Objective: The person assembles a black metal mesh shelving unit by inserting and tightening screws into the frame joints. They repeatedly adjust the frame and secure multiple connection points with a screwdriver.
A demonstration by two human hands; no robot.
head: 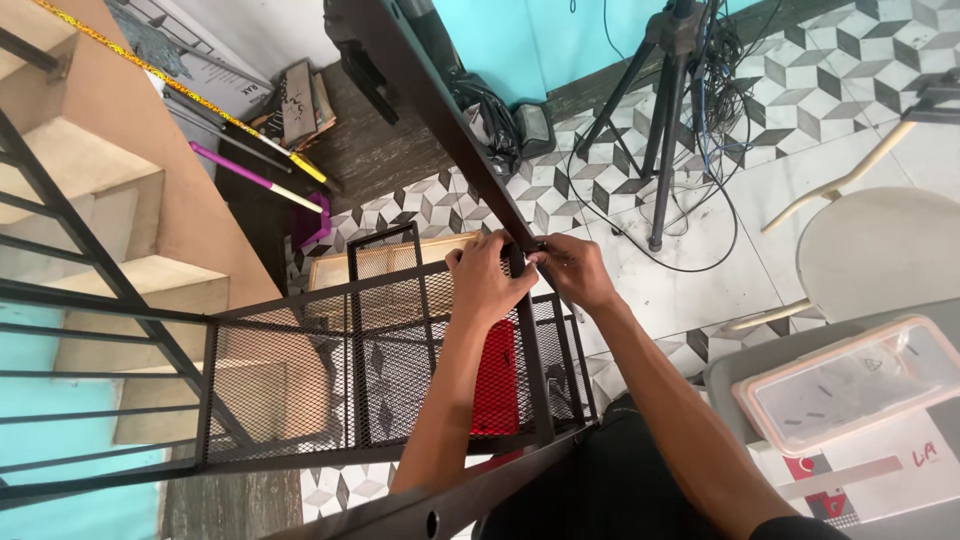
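A black metal rack with mesh shelves (300, 370) lies tilted in front of me. A long black upright post (440, 110) runs from the top of the view down to my hands. My left hand (485, 280) grips the joint where the post meets a mesh shelf frame. My right hand (572, 268) pinches a small dark part at the same joint, fingertips touching the post. Whether it is a bolt or a nut is too small to tell. A red object (497, 375) shows behind the mesh under my left forearm.
A staircase with black railing (90, 260) fills the left. A black tripod (665, 120) with tangled cables stands on the patterned tile floor. A white round chair (880, 250) and a clear plastic box (855, 380) on a grey table are at right. A wooden frame (330, 270) lies behind the rack.
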